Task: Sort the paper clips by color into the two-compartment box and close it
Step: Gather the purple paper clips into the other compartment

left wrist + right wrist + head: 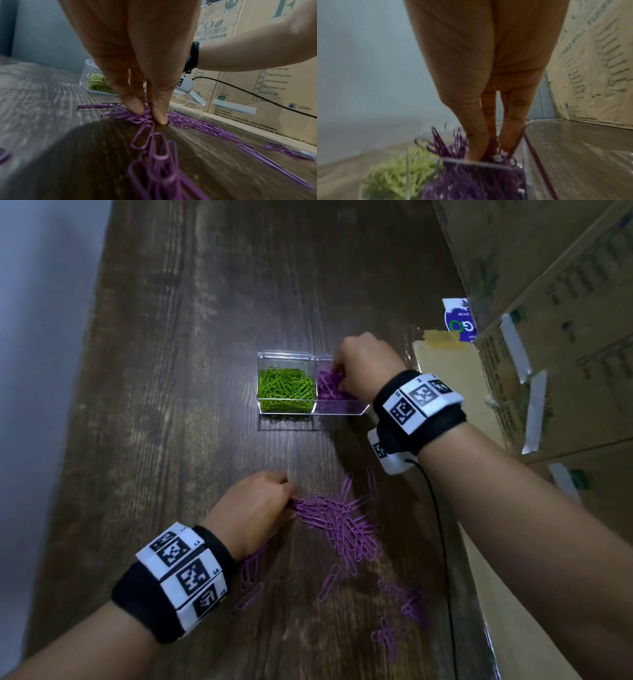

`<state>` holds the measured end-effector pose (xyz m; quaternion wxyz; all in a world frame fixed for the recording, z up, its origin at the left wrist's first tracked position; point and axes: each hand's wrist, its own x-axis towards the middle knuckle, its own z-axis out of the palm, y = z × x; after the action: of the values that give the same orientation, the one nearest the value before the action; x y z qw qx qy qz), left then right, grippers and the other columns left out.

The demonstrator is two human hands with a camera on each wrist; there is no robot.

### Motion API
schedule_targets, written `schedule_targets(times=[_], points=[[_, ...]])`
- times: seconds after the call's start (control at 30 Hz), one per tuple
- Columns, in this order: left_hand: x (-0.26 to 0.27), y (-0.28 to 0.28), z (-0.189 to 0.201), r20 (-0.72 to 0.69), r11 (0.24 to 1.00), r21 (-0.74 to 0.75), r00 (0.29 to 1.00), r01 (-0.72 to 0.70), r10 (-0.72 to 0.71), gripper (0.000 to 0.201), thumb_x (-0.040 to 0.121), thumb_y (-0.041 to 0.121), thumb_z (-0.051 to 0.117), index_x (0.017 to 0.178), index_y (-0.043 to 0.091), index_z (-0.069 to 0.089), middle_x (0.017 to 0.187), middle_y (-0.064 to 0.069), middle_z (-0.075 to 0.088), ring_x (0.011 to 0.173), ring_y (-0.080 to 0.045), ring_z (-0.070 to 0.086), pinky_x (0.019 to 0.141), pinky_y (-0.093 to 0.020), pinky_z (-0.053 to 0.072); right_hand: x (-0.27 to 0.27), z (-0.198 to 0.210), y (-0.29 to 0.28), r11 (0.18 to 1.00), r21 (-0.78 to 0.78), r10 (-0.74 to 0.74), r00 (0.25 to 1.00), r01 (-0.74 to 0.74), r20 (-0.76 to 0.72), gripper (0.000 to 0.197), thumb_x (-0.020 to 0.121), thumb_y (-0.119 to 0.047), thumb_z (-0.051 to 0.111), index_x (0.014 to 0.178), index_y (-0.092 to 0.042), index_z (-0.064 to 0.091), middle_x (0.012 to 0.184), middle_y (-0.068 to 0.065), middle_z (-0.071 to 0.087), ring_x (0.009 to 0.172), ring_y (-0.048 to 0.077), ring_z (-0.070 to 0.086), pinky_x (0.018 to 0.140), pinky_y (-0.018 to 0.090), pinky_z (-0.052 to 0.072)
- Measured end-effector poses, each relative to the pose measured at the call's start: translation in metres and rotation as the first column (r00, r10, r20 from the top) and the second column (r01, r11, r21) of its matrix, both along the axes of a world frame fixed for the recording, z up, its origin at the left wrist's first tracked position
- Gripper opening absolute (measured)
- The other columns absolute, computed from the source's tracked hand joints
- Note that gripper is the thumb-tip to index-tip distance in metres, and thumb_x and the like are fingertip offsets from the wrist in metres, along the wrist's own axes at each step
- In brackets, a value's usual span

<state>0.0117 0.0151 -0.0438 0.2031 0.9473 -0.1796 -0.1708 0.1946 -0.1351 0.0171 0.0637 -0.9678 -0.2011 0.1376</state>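
Loose purple clips (342, 525) lie nearest you; your left hand (253, 508) pinches some, while your right hand (364, 368) grasps purple clips inside the clear box's (291, 412) right compartment.

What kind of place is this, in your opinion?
Probably a storeroom or a back office, not a tidy workplace. Large taped cardboard cartons printed with roll tissue labels stand stacked along one side of a dark wooden table, and a plain grey wall is behind it.
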Motion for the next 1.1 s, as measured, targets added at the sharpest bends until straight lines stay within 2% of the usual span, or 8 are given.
schedule_targets(times=[0.17, 0.43, 0.57, 0.67, 0.73, 0.87, 0.97, 1.1], points=[[0.002, 0.000, 0.002, -0.018, 1.000, -0.008, 1.000, -0.006, 0.006, 0.017, 0.087, 0.031, 0.059, 0.099, 0.020, 0.063, 0.097, 0.001, 0.059, 0.092, -0.018, 0.058, 0.074, -0.029, 0.043, 0.002, 0.005, -0.017, 0.996, 0.087, -0.007, 0.999, 0.010, -0.033, 0.040, 0.075, -0.006, 0.077, 0.111, -0.019, 0.069, 0.104, 0.002, 0.067, 0.087, 0.016, 0.060, 0.078, 0.025, 0.046], [0.013, -0.001, 0.010, -0.053, 0.999, 0.030, 0.998, 0.043, -0.041, 0.017, 0.087, 0.029, 0.056, 0.099, 0.020, 0.065, 0.093, 0.001, 0.060, 0.086, -0.020, 0.060, 0.068, -0.023, 0.036, -0.004, -0.004, -0.026, 0.969, 0.237, 0.093, 0.992, -0.071, -0.081, 0.024, 0.068, -0.035, 0.081, 0.090, -0.025, 0.076, 0.087, -0.004, 0.068, 0.077, 0.011, 0.059, 0.070, 0.029, 0.049], [0.032, 0.000, 0.022, -0.064, 0.998, -0.038, 0.997, 0.044, -0.047, 0.011, 0.083, 0.027, 0.062, 0.087, 0.020, 0.070, 0.080, 0.002, 0.065, 0.075, -0.016, 0.062, 0.064, -0.023, 0.040, 0.004, -0.009, -0.059, 0.880, 0.465, -0.083, 0.995, 0.095, -0.047, 0.023, 0.075, -0.014, 0.078, 0.096, -0.022, 0.074, 0.083, -0.006, 0.068, 0.074, 0.005, 0.060, 0.070, 0.017, 0.047], [0.050, -0.004, 0.041, -0.095, 0.987, -0.160, 0.995, -0.025, 0.010, 0.007, 0.080, 0.024, 0.070, 0.084, 0.020, 0.074, 0.074, 0.002, 0.070, 0.065, -0.011, 0.062, 0.062, -0.022, 0.046, 0.002, -0.025, -0.084, 0.828, 0.505, -0.213, 0.970, 0.244, -0.119, 0.039, 0.077, 0.011, 0.057, 0.102, -0.017, 0.069, 0.086, -0.006, 0.064, 0.074, 0.004, 0.058, 0.071, 0.019, 0.049], [0.066, -0.010, 0.053, -0.069, 0.967, -0.243, 0.996, -0.073, 0.058, 0.005, 0.079, 0.020, 0.073, 0.082, 0.017, 0.075, 0.069, -0.001, 0.071, 0.063, -0.014, 0.064, 0.061, -0.025, 0.049, -0.005, -0.036, -0.086, 0.834, 0.468, -0.193, 0.950, 0.292, -0.247, 0.045, 0.074, 0.014, 0.061, 0.108, -0.015, 0.065, 0.092, -0.004, 0.062, 0.076, 0.011, 0.059, 0.072, 0.024, 0.052], [0.108, -0.024, 0.067, -0.017, 0.908, -0.369, 0.978, -0.201, 0.209, 0.002, 0.077, 0.015, 0.074, 0.080, 0.016, 0.074, 0.061, 0.000, 0.066, 0.056, -0.009, 0.058, 0.060, -0.024, 0.047, -0.013, -0.049, -0.078, 0.774, 0.538, -0.225, 0.939, 0.335, -0.260, 0.036, 0.069, 0.007, 0.076, 0.096, -0.014, 0.064, 0.077, -0.010, 0.060, 0.070, 0.012, 0.059, 0.068, 0.021, 0.052], [0.137, -0.036, 0.070, 0.028, 0.866, -0.414, 0.948, -0.279, 0.318, 0.009, 0.077, 0.018, 0.074, 0.086, 0.014, 0.075, 0.064, -0.002, 0.068, 0.058, -0.008, 0.061, 0.062, -0.022, 0.050, -0.014, -0.051, -0.081, 0.753, 0.567, -0.243, 0.942, 0.332, -0.230, 0.025, 0.070, 0.001, 0.078, 0.084, -0.014, 0.065, 0.072, -0.002, 0.064, 0.069, 0.012, 0.060, 0.073, 0.029, 0.053], [0.157, -0.053, 0.067, 0.083, 0.838, -0.450, 0.920, -0.309, 0.384, 0.013, 0.079, 0.019, 0.072, 0.091, 0.014, 0.074, 0.077, -0.003, 0.071, 0.070, -0.012, 0.066, 0.071, -0.023, 0.054, -0.015, -0.038, -0.088, 0.730, 0.608, -0.230, 0.950, 0.312, -0.211, 0.018, 0.071, -0.005, 0.080, 0.081, -0.015, 0.069, 0.069, -0.001, 0.066, 0.060, 0.001, 0.057, 0.064, 0.017, 0.049]])
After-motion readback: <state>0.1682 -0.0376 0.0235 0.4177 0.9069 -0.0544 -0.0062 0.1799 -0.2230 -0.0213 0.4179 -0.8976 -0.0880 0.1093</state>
